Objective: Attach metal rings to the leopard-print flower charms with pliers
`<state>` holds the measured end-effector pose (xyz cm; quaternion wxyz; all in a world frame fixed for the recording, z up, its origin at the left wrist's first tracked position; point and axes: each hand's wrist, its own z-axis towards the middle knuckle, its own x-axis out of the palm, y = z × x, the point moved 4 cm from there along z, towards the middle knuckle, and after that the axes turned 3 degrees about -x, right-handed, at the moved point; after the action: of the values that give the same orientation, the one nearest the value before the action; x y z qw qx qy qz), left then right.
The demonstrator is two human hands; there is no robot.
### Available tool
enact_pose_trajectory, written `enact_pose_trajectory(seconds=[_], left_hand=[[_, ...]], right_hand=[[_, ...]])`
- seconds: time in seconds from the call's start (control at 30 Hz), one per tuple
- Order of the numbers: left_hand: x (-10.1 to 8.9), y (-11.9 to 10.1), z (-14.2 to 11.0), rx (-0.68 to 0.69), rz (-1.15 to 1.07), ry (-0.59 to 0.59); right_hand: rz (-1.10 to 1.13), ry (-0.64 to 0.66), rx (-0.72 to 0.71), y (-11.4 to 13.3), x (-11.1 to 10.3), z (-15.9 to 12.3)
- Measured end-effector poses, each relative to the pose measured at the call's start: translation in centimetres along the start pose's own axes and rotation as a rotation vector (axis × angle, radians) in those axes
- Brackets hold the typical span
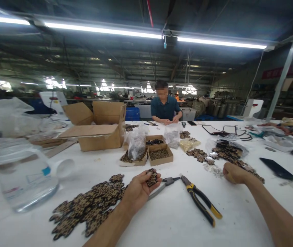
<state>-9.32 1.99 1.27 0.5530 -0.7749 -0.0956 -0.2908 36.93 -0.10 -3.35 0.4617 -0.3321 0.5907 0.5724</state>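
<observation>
My left hand is closed around a leopard-print, flower-shaped patch, held above the table. Beside that forearm lies a heap of similar leopard-print patches. My right hand rests with curled fingers by a scatter of small shiny bits; whatever its fingertips may hold is hidden. Between the hands lie yellow-and-black pliers, their jaws pointing away from me. Thin-nosed pliers lie partly behind my left hand. More leopard-print patches spread beyond my right hand.
Small cardboard trays of brown beads stand mid-table, near a large open carton. A clear plastic jug is at left, a dark phone-like slab at right. Opposite sits a person with both hands together at the table.
</observation>
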Motion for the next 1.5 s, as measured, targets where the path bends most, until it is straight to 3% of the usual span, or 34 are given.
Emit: enact_pose_trajectory(seconds=[0.1,0.17,0.23,0.37,0.47,0.57,0.7,0.87,1.03,1.23,1.33,1.43,1.5], left_hand=[[0.3,0.1,-0.2,-0.020,0.038,0.027],[0.4,0.2,-0.3,-0.028,0.076,0.040],[0.7,0.5,-0.4,-0.042,0.110,0.052],[1.9,1.0,-0.9,-0.022,0.189,0.122],[2.7,1.7,-1.5,0.050,0.332,0.120],[3.2,2.4,-1.9,0.116,0.450,0.104],[3.5,3.2,-2.1,0.146,0.557,0.128],[3.1,3.1,-1.9,0.226,0.683,0.067],[3.2,2.9,-1.9,0.267,0.716,0.101],[3.3,2.7,-1.8,0.275,0.702,0.074],[3.0,2.7,-1.6,0.277,0.692,0.055],[2.6,2.8,-1.3,0.267,0.699,0.025],[2.3,2.9,-1.1,0.262,0.710,-0.003]], right_hand=[[0.072,0.046,-0.060,0.3,0.0,-0.1],[0.237,0.022,-0.093,2.2,-0.5,-0.1],[0.529,-0.016,-0.150,5.9,-0.8,-0.4],[1.162,0.041,-0.305,16.9,0.5,-2.3],[1.349,0.146,-0.348,23.4,3.0,-4.1],[1.400,0.207,-0.350,26.4,5.3,-5.4],[1.422,0.219,-0.289,27.0,6.6,-6.2],[1.452,0.196,-0.321,27.0,6.2,-6.4],[1.365,0.136,-0.301,26.5,6.2,-6.2],[1.287,0.162,-0.334,26.5,6.1,-6.3],[1.025,0.084,-0.389,25.4,4.2,-6.1],[0.481,-0.059,-0.382,23.1,2.1,-5.7],[0.175,-0.043,-0.333,21.4,1.8,-5.4]])
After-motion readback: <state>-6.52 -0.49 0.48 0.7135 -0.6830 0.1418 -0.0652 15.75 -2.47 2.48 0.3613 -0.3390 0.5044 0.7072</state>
